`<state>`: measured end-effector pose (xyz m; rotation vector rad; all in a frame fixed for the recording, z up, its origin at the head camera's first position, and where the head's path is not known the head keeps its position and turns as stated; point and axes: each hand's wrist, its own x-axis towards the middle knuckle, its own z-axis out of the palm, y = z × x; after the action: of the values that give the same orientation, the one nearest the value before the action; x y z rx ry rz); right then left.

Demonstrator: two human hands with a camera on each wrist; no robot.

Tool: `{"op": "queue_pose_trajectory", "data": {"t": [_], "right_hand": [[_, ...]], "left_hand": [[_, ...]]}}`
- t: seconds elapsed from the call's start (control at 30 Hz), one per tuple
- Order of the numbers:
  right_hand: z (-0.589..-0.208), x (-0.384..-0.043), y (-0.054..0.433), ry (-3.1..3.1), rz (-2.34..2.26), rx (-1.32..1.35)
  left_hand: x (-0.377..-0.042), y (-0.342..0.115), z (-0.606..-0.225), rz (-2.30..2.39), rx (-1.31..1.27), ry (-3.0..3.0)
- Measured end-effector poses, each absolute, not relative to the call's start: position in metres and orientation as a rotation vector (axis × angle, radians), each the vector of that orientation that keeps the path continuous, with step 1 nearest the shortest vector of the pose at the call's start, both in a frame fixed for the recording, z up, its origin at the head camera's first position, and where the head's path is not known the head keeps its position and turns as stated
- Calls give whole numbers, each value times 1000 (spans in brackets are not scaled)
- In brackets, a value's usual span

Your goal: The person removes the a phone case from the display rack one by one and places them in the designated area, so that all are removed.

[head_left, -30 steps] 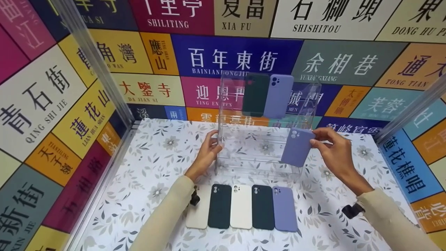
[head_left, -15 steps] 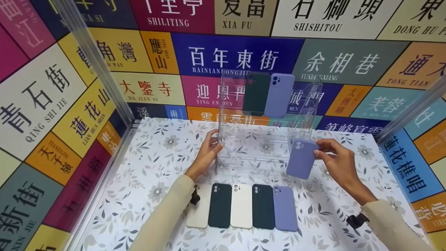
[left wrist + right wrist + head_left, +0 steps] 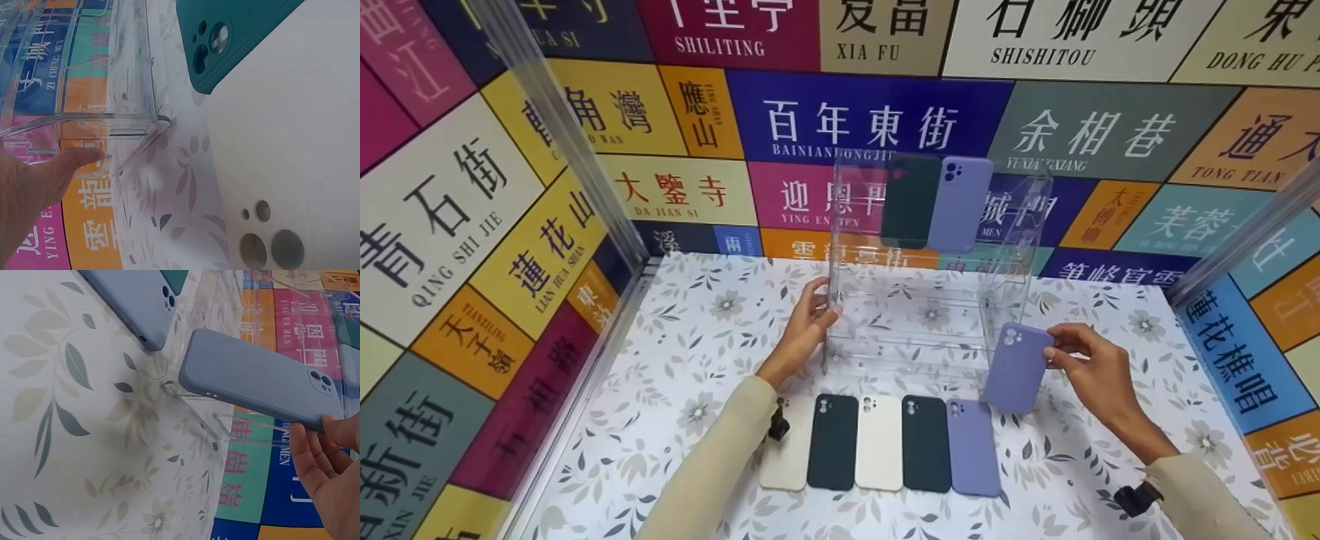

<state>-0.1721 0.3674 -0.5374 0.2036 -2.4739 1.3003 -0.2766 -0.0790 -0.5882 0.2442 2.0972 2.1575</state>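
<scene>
A purple phone case hangs tilted in front of the lower right corner of a clear plastic display rack. My right hand pinches it by its upper right edge; the right wrist view shows thumb and fingertips on the purple case near the camera holes. My left hand holds the rack's left side, with a digit lying along the clear wall in the left wrist view. High on the rack, a dark green case and another purple case stand side by side.
Before the rack, a row of cases lies on the floral tabletop: a cream case partly behind the left sleeve, a dark green one, a cream one, another dark green and a purple. Sign-printed panels enclose the table.
My right hand has brought the purple case down and slightly right, away from the rack's lower tier toward the row on the table. The left hand has stayed at the rack's side.
</scene>
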Motion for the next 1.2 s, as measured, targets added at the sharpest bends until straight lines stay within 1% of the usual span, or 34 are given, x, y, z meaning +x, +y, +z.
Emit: {"op": "queue_pose_trajectory", "data": {"t": [0.33, 0.67, 0.83, 1.0, 1.2], "right_hand": [[-549, -162, 375, -2532, 1349, 147], [-569, -154, 382, -2574, 1420, 86], [-572, -149, 386, -2584, 1460, 94], [-572, -146, 392, -2611, 1588, 88], [-575, -146, 398, -2687, 1765, 19]], "left_hand": [[-277, -81, -590, 2139, 259, 2124], [-276, -81, -588, 2143, 247, 2104], [-276, -80, -587, 2140, 234, 2102], [-276, -80, -587, 2137, 232, 2099], [-276, -80, -588, 2144, 246, 2096]]}}
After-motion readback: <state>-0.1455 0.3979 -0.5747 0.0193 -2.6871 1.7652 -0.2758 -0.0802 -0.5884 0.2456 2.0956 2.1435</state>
